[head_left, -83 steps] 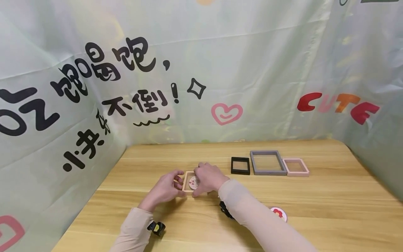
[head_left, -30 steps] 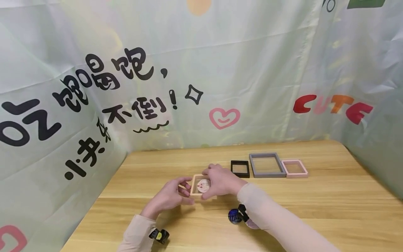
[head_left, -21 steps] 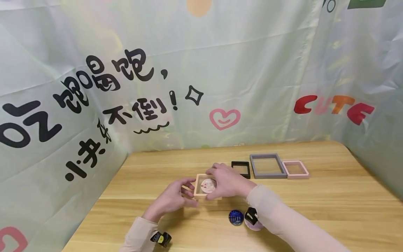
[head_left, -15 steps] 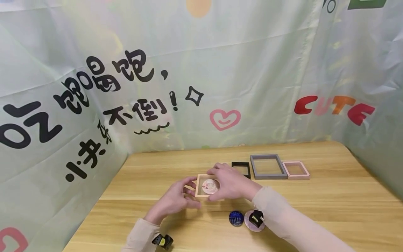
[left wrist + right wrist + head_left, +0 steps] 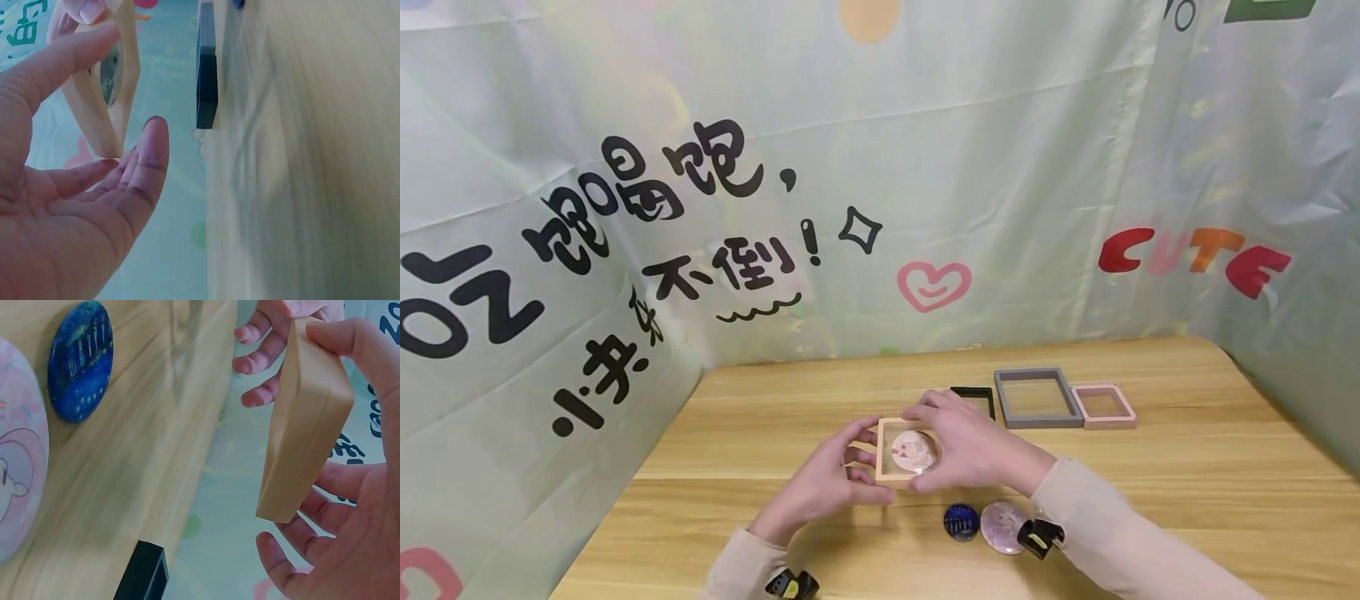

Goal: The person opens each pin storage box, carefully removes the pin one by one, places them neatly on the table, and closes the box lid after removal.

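A beige square display frame (image 5: 887, 479) with clear film is held up off the table in both hands. Inside it shows a round pale badge (image 5: 912, 451) with a pink-and-red print. My right hand (image 5: 973, 442) grips the frame's right side, its thumb on the near edge and fingers at the far edge. My left hand (image 5: 831, 475) holds the left side between thumb and index finger, the other fingers spread behind it. In the right wrist view, the frame (image 5: 306, 425) appears edge-on between both hands.
On the table lie a blue badge (image 5: 961, 522) and a larger pink badge (image 5: 1002, 527), partly behind the right wrist camera (image 5: 1040, 538). Farther back are a black frame (image 5: 975, 392), partly hidden, a grey frame (image 5: 1039, 423) and a pink frame (image 5: 1108, 422). A printed curtain (image 5: 1000, 167) surrounds the table.
Both hands have carried the beige frame rightward and closer, tilting it up toward the view. The blue and pink badges have come out from behind the right arm; the red-flower badge is no longer visible.
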A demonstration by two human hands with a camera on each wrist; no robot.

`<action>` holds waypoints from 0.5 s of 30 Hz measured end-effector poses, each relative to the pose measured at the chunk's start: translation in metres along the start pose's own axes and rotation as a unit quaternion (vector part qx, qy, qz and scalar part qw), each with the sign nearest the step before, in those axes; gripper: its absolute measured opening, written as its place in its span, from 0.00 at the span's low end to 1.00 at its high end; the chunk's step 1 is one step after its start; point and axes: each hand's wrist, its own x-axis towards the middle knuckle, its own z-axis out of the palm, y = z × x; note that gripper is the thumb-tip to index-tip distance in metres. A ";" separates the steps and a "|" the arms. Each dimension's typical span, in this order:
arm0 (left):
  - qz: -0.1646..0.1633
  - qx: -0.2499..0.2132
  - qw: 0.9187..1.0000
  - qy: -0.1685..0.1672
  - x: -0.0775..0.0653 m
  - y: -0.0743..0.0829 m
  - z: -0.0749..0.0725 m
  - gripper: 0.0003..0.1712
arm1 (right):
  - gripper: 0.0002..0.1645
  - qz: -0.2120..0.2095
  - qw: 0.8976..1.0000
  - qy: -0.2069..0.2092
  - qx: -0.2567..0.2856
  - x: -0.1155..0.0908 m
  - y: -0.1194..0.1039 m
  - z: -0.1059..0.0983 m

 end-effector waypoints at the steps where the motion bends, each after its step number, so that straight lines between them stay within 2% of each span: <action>1: 0.001 -0.004 1.000 -0.002 0.000 0.000 0.001 0.62 | 0.54 -0.001 1.000 0.001 -0.001 -0.002 0.000 -0.001; 7: 0.013 -0.008 1.000 -0.008 -0.001 0.001 0.006 0.62 | 0.53 -0.011 1.000 0.011 -0.004 -0.011 -0.003 -0.006; 15: 0.028 0.021 0.999 -0.003 -0.003 0.003 0.014 0.57 | 0.51 -0.014 1.000 0.016 -0.009 -0.024 -0.002 -0.011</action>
